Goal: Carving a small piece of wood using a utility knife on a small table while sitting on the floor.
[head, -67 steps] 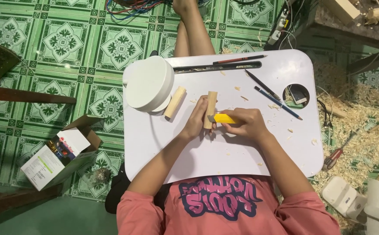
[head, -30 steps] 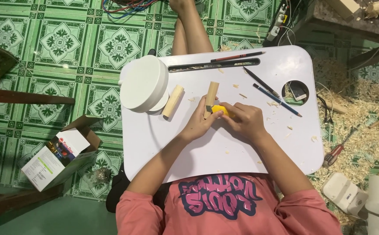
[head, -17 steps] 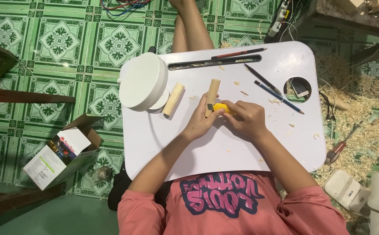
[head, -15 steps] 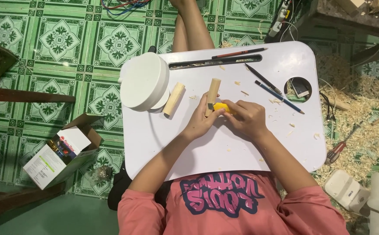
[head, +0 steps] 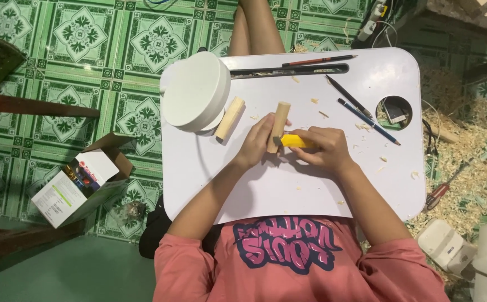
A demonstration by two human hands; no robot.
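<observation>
Left hand: my left hand was wrapped around the lower part of a short wooden dowel, fingers curled round it, holding it at a slight tilt on the bench.
Right hand: my right hand was closed around a yellow-handled knife, the handle sticking out toward the dowel and touching it about midway along; I could not see the blade.
Dowel: it lay near the middle of the white bench, its upper end bare above my left hand.
Second dowel: another wooden dowel lay just left of my left hand, apart from it, its lower end by the rim of a round white lamp head.
Pencils: two dark pencils lay slanted to the right of my hands, well apart from them; a red pencil lay along the far edge above a long dark groove.
Cup hole: a round hole sat near the bench's right edge with small items inside that I could not make out.
Shavings: small wood chips were scattered over the bench around my hands, and a thick heap of shavings covered the floor to the right.
Floor left: an open cardboard box sat on the green patterned tiles.
</observation>
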